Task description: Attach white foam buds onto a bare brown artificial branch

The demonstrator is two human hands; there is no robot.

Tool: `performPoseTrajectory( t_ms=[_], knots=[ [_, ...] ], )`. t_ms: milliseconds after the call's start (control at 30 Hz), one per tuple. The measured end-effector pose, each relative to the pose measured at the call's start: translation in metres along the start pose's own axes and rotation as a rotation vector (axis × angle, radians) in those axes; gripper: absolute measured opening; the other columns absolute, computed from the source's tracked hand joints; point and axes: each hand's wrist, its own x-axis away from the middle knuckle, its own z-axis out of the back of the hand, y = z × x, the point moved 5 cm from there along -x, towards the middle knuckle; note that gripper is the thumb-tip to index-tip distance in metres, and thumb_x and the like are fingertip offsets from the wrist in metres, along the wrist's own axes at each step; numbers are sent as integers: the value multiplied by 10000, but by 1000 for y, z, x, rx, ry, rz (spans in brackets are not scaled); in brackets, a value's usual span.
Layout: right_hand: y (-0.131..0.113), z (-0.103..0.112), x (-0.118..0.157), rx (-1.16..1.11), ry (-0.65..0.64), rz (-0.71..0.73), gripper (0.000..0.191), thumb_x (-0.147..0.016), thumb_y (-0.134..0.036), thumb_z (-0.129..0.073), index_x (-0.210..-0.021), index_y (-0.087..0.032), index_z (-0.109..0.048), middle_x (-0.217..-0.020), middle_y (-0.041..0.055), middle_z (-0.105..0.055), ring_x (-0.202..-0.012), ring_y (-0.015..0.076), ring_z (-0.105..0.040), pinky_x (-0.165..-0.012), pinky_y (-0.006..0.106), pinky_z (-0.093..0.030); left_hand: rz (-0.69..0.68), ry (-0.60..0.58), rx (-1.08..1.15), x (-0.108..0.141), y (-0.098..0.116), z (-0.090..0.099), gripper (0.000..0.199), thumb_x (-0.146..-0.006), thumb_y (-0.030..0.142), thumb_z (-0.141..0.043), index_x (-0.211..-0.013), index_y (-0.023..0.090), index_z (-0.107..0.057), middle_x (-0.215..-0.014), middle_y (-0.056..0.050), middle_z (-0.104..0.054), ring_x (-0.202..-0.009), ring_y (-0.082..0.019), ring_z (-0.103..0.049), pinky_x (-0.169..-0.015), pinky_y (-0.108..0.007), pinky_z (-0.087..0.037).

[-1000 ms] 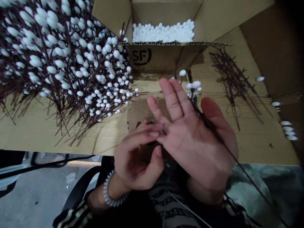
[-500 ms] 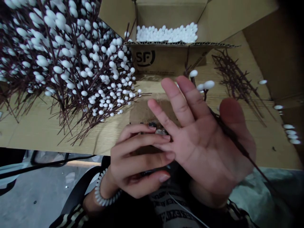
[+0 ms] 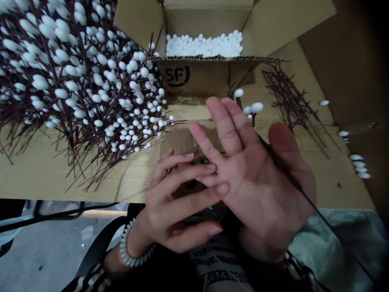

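Observation:
My right hand point(image 3: 252, 174) is held palm up with its fingers spread. A brown artificial berry stem point(image 3: 291, 178) lies in the crook of its thumb, with white oval berries point(image 3: 257, 107) on the tips beyond the fingers. The stem's thin lower end runs down past the wrist to the right. My left hand point(image 3: 182, 198), wearing a coiled white band at the wrist, has its fingers apart. Its fingertips touch or nearly touch the right hand's little finger; nothing can be made out between them.
A large pile of white-berried stems point(image 3: 100, 97) covers the table's left side. Behind my hands stands an open cardboard box point(image 3: 209, 79) holding loose white berries point(image 3: 209, 45). Bare brown twigs point(image 3: 291, 101) lie at the right, near several white pieces point(image 3: 360, 164) by the cardboard edge.
The view has shifted slightly, so the table things sit further left. My left hand's fingers have spread a little more. The berry stem remains in my right hand.

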Motion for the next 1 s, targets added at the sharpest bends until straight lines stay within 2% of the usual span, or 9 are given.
performPoseTrajectory(
  t_ms=[67, 133, 200, 267, 333, 467, 633, 833, 1000],
  knots=[
    [-1, 0, -1, -16, -27, 11, 426, -982, -511, -314, -1104, -331, -680, -1352, -90, -661, -1349, 161, -541, -1160, 413, -407, -15, 27, 84, 1, 3, 1, 211, -855, 404, -609, -746, 242, -688, -1084, -65, -741, -1142, -297, -600, -1069, -541, -435],
    [0, 0, -2, -18, -53, 11, 422, -976, -517, -325, -1117, -323, -672, -1352, -74, -664, -1347, 168, -543, -1176, 435, -381, 8, 60, 124, 0, 5, 0, 177, -833, 323, -625, -679, 237, -630, -1020, -50, -751, -1065, -269, -638, -1053, -511, -454],
    [1, -1, -3, -15, -55, 3, 416, -971, -516, -337, -1126, -319, -669, -1353, -56, -667, -1335, 170, -555, -1188, 429, -365, 53, 84, 91, -3, 9, -4, 95, -802, 318, -658, -814, 224, -655, -948, -47, -752, -972, -249, -664, -999, -485, -490],
    [2, 0, -3, -13, -25, -12, 419, -983, -506, -327, -1144, -315, -663, -1346, -49, -674, -1327, 167, -562, -1193, 424, -358, 102, 131, 79, -7, 13, -10, 284, -757, 388, -694, -974, 213, -640, -889, -40, -730, -869, -234, -667, -907, -465, -526],
    [2, -1, -4, 6, 3, -16, 423, -992, -502, -311, -1143, -323, -663, -1328, -53, -686, -1324, 168, -566, -1189, 437, -361, 176, 174, 114, -10, 16, -15, 406, -682, 349, -721, -1040, 211, -588, -883, -38, -687, -829, -230, -650, -834, -452, -543],
    [1, -1, -3, 54, 25, -4, 464, -1001, -493, -260, -1111, -327, -679, -1304, -48, -699, -1316, 168, -572, -1166, 434, -383, 323, 164, 158, -12, 20, -25, 436, -653, 245, -678, -1062, 210, -528, -910, -54, -585, -883, -250, -597, -785, -444, -532],
    [3, -1, -3, 40, 33, -11, 430, -982, -508, -312, -1144, -322, -665, -1339, -43, -676, -1326, 145, -558, -1173, 362, -376, 363, 147, 153, -15, 22, -25, 476, -604, 253, -708, -1028, 210, -497, -913, -38, -530, -882, -230, -574, -774, -402, -521],
    [5, 1, -2, 5, 29, -31, 423, -964, -524, -348, -1197, -316, -632, -1381, -57, -647, -1353, 152, -533, -1188, 381, -360, 408, 143, 232, -14, 15, -23, 404, -622, 134, -653, -992, 213, -514, -900, -25, -567, -835, -190, -582, -763, -360, -526],
    [1, 1, -3, 30, 47, -9, 430, -963, -519, -338, -1187, -303, -634, -1360, -56, -665, -1336, 145, -552, -1147, 316, -416, 404, 110, 284, -12, 14, -27, 530, -580, 259, -754, -1040, 212, -496, -956, -49, -531, -872, -220, -546, -758, -392, -519]
  ],
)
